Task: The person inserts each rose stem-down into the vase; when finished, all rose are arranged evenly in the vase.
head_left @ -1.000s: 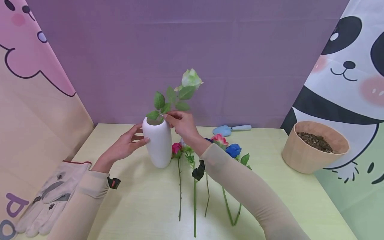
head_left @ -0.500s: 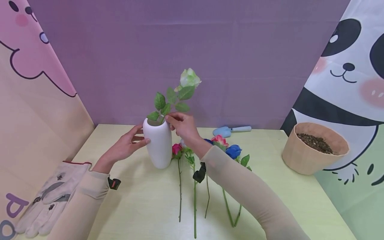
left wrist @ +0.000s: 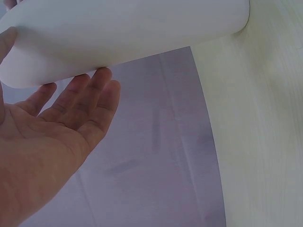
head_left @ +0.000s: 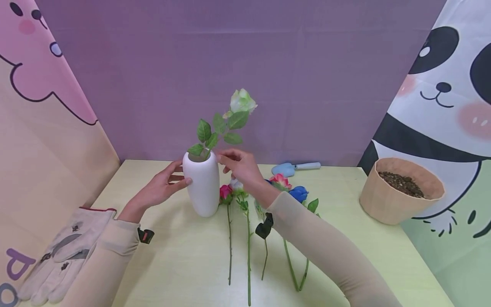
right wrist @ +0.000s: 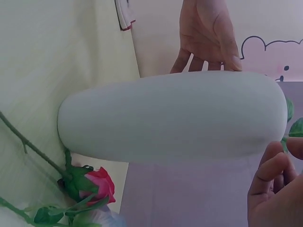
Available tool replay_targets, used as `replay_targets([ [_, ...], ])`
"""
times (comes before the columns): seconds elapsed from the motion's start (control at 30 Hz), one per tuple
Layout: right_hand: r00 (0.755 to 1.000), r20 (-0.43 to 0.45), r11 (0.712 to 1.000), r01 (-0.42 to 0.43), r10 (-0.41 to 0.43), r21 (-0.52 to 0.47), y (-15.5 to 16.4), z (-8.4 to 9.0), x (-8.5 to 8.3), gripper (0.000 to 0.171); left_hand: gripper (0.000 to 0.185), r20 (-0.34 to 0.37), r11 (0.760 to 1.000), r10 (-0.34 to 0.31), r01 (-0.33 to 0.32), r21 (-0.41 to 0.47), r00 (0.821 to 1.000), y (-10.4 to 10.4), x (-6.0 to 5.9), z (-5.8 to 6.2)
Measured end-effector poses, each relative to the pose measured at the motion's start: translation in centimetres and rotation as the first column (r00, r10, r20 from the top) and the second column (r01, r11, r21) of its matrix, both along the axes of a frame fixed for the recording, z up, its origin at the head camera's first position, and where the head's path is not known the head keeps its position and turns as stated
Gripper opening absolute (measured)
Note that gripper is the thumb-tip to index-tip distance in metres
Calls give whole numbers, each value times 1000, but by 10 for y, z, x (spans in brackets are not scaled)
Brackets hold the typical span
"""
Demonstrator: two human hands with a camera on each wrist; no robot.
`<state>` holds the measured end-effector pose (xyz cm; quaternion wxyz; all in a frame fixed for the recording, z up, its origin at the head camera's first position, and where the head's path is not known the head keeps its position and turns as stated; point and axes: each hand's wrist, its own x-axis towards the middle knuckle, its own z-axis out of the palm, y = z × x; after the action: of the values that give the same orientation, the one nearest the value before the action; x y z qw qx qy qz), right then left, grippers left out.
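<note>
The smooth white vase (head_left: pixel 201 183) stands tall and straight on the table (head_left: pixel 184 260), and a pale rose (head_left: pixel 241 101) leans out of its top. The left hand (head_left: pixel 160 187) rests flat on the vase's left side, fingers straight. The right hand (head_left: pixel 241 166) sits just right of the vase's top, fingers loosely bent and holding nothing.

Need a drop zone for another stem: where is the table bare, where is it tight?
Bare: the table between the gloves and the lying flower stems; also between the stems and the soil pot. Crowded: right of the white vase, where flower heads and right hand bunch.
</note>
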<state>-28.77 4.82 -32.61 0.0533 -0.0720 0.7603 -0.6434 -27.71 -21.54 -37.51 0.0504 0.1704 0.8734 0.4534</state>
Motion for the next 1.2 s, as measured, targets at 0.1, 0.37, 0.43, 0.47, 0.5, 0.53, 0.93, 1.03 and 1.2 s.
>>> replay_targets([
  [0.1,1000,-6,1000,-11,11,-1,6,-2,0,29,75,-7,1000,-8,8,6,1000,0,0,0],
  [0.37,999,16,999,-31,30,31,23,-7,0,24,76,-4,1000,-5,5,-4,1000,0,1,0],
  [0.43,999,21,999,-32,31,41,28,-7,1,24,76,-1,1000,-2,2,-10,1000,0,1,0],
  [0.47,999,22,998,-34,33,43,31,-7,2,24,76,-2,1000,-3,3,-12,1000,0,1,0],
  [0.5,999,22,998,-36,35,48,34,-7,2,24,76,-2,1000,-3,3,-14,1000,0,0,0],
  [0.53,999,20,998,-39,38,48,37,-7,2,24,76,-3,1000,-3,3,-15,1000,0,0,0],
  [0.93,998,58,995,-42,37,90,76,-14,3,26,73,-5,1000,-13,13,-8,1000,0,3,3],
  [1.03,998,61,993,-35,28,111,84,-16,4,26,73,-2,1000,-15,15,-6,1000,1,3,3],
  [1.2,997,74,991,-31,21,130,96,-18,7,26,74,-3,1000,-13,13,-9,1000,1,3,3],
])
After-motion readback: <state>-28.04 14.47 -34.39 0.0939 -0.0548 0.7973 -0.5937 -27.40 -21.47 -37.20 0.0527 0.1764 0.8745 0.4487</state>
